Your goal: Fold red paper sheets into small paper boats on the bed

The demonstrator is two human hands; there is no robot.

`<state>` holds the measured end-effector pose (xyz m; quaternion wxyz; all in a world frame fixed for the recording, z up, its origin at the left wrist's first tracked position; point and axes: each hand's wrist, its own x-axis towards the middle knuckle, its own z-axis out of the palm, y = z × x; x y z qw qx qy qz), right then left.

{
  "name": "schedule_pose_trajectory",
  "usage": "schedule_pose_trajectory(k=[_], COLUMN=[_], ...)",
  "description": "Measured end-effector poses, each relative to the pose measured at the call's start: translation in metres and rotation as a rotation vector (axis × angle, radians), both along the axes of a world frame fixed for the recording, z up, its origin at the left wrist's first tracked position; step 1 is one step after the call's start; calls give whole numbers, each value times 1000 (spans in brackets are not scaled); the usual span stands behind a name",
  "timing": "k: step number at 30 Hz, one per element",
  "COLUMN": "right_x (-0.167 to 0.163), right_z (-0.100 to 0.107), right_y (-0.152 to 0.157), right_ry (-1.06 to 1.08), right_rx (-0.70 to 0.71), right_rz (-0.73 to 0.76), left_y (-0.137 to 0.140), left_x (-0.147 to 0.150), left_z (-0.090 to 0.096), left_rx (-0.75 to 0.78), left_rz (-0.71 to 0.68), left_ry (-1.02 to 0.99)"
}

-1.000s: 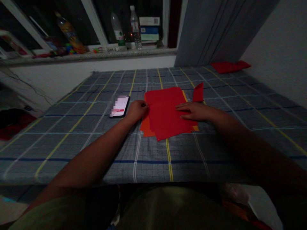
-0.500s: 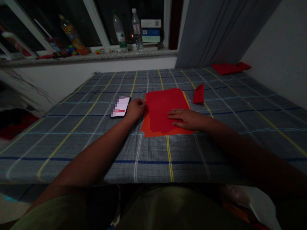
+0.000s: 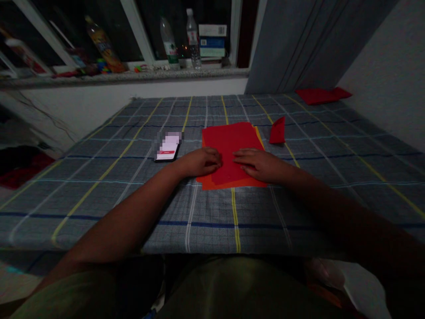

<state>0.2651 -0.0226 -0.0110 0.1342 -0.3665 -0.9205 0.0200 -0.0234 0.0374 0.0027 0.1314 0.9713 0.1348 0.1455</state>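
Smooth, matt red paper sheets (image 3: 229, 137) lie on dull, woven plaid cloth (image 3: 149, 195), before clear, glossy plastic bottles (image 3: 193, 37), a grainy, stone-like windowsill (image 3: 149, 76) and a matt grey fabric curtain (image 3: 292, 40).

no words or numbers can be read. the green-and-white label on one clear bottle (image 3: 170, 48), the pale, red-marked label on another bottle (image 3: 193, 39), and small square code-like marks on a white box (image 3: 210, 30) and a blue box (image 3: 214, 42) stay indistinct; the phone (image 3: 170, 148) screen is partly pixelated.
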Motion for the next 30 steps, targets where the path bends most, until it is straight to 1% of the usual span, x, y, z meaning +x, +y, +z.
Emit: schedule_pose_trajectory(k=[3,5,12,17,21,30], right_x=[-5,-7,-11,-17,-19,-22], right_z=[-4,-7,-11,-10,-9,-12], right_y=[-1,-1,-3,-9,-11,-14], right_ry=[-3,-16,-21,-49,-85,-105], right_rx=[-42,-51,-74,-32,-1,3], right_rz=[89,102,54,29,18,-21], left_y=[2,3,4,3,1,2], left_x=[-1,-2,-2,-1,-1,-2], left_z=[0,1,4,5,7,9], left_rx=[-3,-10,-23,-59,-72,-103], left_rz=[-23,-32,-44,-35,0,4], left_ry=[13,36,60,38,82,105])
